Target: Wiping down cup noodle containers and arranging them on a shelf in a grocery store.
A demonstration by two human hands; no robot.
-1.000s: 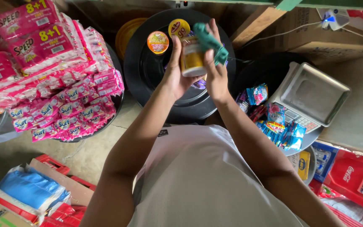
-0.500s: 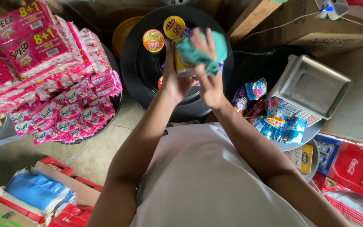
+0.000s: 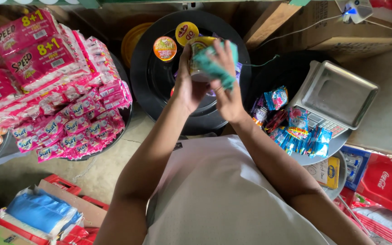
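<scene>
Left hand [image 3: 188, 88] of mine is wrapped around a small yellow can [image 3: 199, 56], fingers closed on its side so the can stays upright and steady. My right hand [image 3: 225, 93] presses a teal cloth [image 3: 214, 68] against the can's face, fingers spread flat over the fabric; the cloth covers most of the can from that side, so I judge this as a wiping grip, one hand bracing while the other rubs. Both hands sit at twelve o'clock from my chest, raised over a big black basin [image 3: 153, 81].

Inside that basin, at about eleven o'clock from the can, lie two round lidded cups [image 3: 165, 48], one orange-rimmed and one yellow, tops up and close beside each other. A few purple packets peek out under my hands, mostly hidden.

At nine o'clock a second tub is heaped with pink sachet strips [image 3: 75, 120], spilling over its rim. At three o'clock a metal weighing scale [image 3: 336, 93] rests on another round tray, its pan bare, with blue and red candy packets [image 3: 298, 131] piled against its near side. Down at seven o'clock a blue plastic-wrapped bundle [image 3: 41, 211] lies on the concrete floor [image 3: 46, 170] among cardboard.
</scene>
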